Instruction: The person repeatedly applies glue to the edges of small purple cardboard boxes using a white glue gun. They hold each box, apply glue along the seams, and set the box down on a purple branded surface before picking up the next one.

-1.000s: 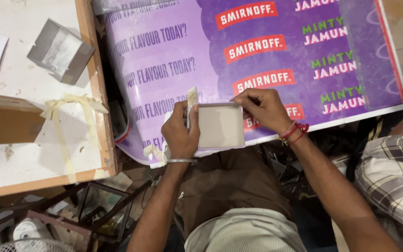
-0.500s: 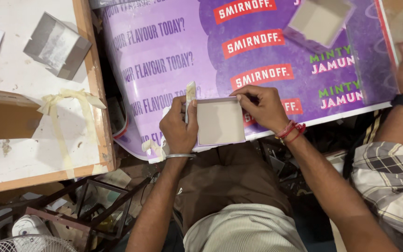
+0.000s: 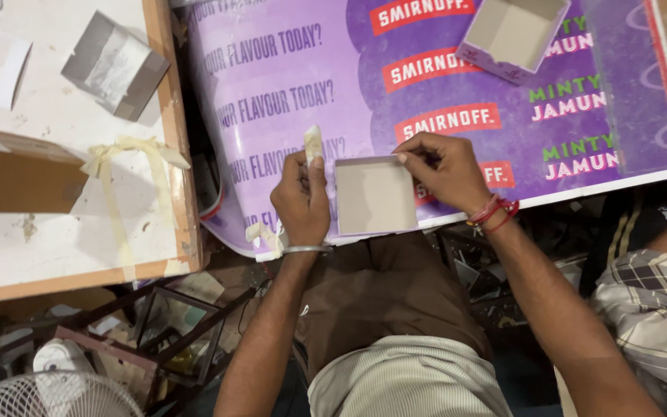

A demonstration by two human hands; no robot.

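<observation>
At the near edge of the purple printed sheet (image 3: 333,69) covering the table, the left hand (image 3: 301,202) pinches a strip of pale tape (image 3: 313,143) beside a shallow grey cardboard tray (image 3: 374,194). The right hand (image 3: 443,170) has its grip closed on the tray's far right corner. A second open box (image 3: 512,32) sits near the far edge.

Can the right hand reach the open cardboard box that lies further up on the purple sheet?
Probably yes. The right hand rests at the small tray's top corner, and only bare purple sheet lies between it and the open box. It would have to let go of the tray first.
</observation>
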